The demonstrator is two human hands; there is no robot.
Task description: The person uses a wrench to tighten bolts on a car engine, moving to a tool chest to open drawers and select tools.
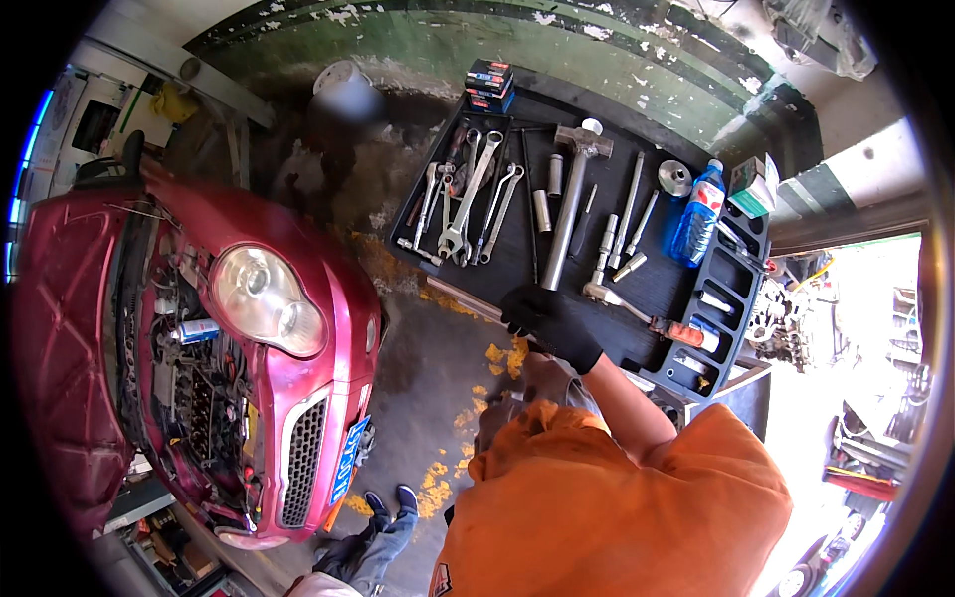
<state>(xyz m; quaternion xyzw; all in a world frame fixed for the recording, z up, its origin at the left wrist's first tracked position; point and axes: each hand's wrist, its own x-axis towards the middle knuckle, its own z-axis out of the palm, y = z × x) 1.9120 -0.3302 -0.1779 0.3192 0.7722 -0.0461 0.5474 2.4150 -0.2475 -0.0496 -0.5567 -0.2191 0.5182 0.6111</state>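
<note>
**Head view: gloved hand settles at the tool tray's edge**

Head camera looks down on one black-gloved hand, the right hand [549,324], with a bare forearm running back to an orange shirt. Its grip is curled over the near edge of the black tool tray [517,261]; whether the fingers are clamped on anything or just resting there cannot be told. The left hand is out of sight.

Just beside the glove lies a ratchet wrench [609,296], its handle angled toward the hand, easy to pick up. Further up the tray, a long hammer [572,194] lies lengthwise, with sockets and extension bars beside it. Spanners [468,204] fan out on the left end, sorted together. A blue bottle [695,212] leans by the side compartments on the right. Left of the desk stands a red car [269,328], its bonnet up and engine bay exposed.
</note>
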